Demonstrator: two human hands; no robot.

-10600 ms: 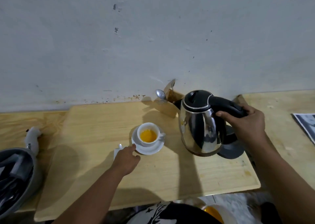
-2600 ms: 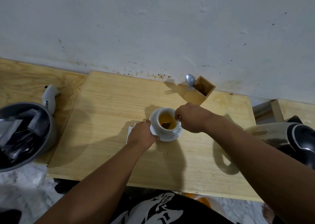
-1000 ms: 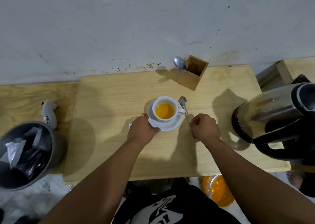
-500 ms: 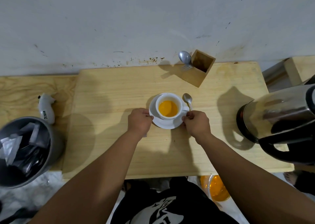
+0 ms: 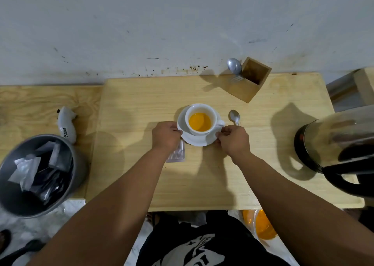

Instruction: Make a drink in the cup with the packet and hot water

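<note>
I see the left hand point(image 5: 166, 136) curled, fingertips pinching the saucer point(image 5: 199, 140) rim, right hand point(image 5: 232, 139) likewise gripping the opposite rim, cup point(image 5: 200, 118) of orange drink between, spoon point(image 5: 234, 116) just beside.

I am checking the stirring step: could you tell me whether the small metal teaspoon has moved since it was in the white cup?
Yes. The small metal teaspoon now lies on the wooden board, right of the white saucer.

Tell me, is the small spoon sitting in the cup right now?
No. The spoon lies on the wooden board to the right of the cup, which holds only orange drink.
</note>
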